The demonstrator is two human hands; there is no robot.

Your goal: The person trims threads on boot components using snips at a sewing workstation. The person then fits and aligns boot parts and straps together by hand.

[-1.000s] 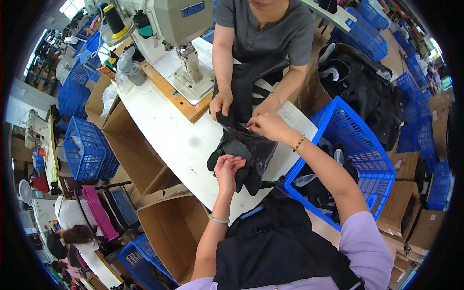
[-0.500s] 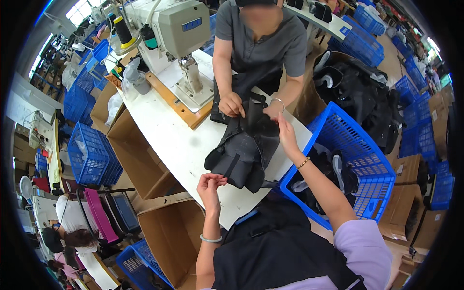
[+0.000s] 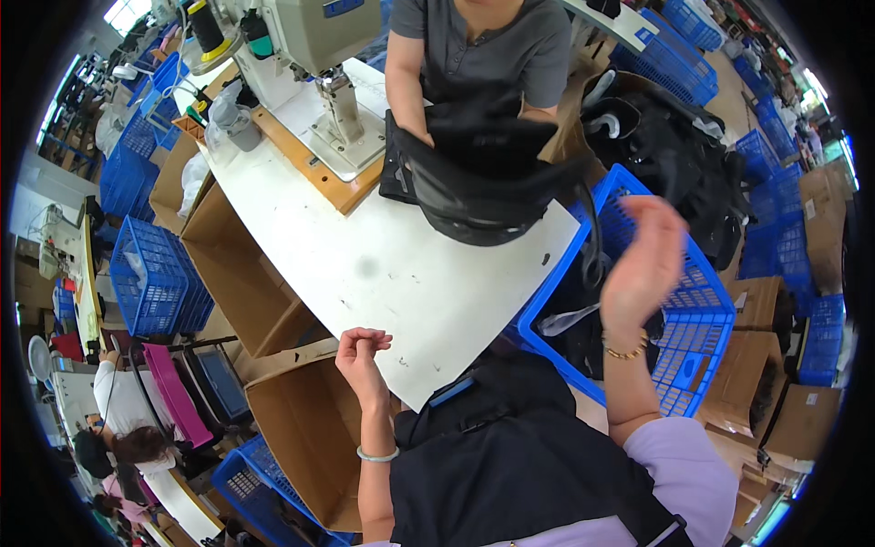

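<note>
A black fabric bag [image 3: 483, 182] is held up by a co-worker across the white table [image 3: 383, 273]; it appears soft and light, best gripped by its edge. The left hand [image 3: 362, 354] is curled shut, empty. The right hand [image 3: 643, 264] is raised open, holding nothing.

- I take the white table [image 3: 365, 264] as my landmark.
- The sewing machine [image 3: 319, 55] stands at its far end, on a wooden board [image 3: 314, 169].
- The bag [image 3: 474, 182] sits on the table's far right part, a co-worker [image 3: 478, 46] behind it.
- The crate [image 3: 674, 301] lies right of the table.
- Cardboard boxes [image 3: 237, 273] sit left of it.
- My left hand [image 3: 363, 351] hangs over its near edge; my right hand [image 3: 643, 264] is above the crate.
</note>
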